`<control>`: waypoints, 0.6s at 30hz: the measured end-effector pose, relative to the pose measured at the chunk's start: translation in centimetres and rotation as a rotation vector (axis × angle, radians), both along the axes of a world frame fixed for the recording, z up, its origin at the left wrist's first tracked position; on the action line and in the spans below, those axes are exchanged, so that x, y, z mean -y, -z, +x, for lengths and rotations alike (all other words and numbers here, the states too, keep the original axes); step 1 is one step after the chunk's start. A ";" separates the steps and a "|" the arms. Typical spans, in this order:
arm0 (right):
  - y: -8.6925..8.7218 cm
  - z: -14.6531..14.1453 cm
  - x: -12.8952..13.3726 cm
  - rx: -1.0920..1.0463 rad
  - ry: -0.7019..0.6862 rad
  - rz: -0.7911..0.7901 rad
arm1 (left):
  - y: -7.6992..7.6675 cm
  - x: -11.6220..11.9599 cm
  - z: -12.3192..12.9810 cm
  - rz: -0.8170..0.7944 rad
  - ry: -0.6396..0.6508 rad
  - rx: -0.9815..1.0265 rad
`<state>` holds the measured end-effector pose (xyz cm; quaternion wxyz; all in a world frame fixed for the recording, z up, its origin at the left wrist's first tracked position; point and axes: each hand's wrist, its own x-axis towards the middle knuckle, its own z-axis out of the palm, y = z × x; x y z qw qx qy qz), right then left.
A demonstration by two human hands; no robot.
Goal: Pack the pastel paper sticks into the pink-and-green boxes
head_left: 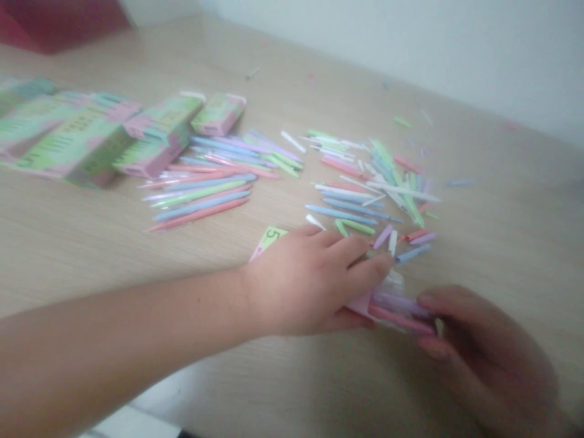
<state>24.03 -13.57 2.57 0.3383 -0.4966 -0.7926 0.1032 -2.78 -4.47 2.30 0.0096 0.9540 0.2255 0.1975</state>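
Pink and green show on both ends of a small carton point(360, 302), which sits near the front of the pale wood-grained table point(128, 255), mostly covered by the person's left hand point(314, 274). That hand lies palm down across it, fingers close together and curled over the far side, holding the carton from above. A printed 5 peeks out beside the wrist.

Out of the carton's right-hand end stick some pens point(401, 321) — pink and lilac, blurred — with clear film point(395, 280) just behind them. The right hand point(483, 353) has their outer ends pinched between thumb and fingers; how many it holds, I cannot tell.

Beyond the left hand, wrapped pens point(205, 194) lie side by side in pink, blue and green, with more heaped behind. Farther left, printed boxes point(91, 140) of the same pink and green lie in a slanting row, one resting partly on another. To the right of the wrapped pens — well apart from the boxes — loose pen parts point(392, 176) are scattered in blue, green, white, red and lilac. A red object point(68, 24) stands at the far left corner, near the white wall point(410, 55).
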 end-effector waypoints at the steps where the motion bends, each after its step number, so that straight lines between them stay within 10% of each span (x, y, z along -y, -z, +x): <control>1: -0.2 0.0 -0.1 0.062 -0.048 0.027 | 0.0 0.0 0.0 0.002 0.001 -0.004; 18: -0.3 -0.3 -1.0 0.392 -0.130 0.095 | 0.0 -0.5 -0.2 -0.024 0.055 -0.065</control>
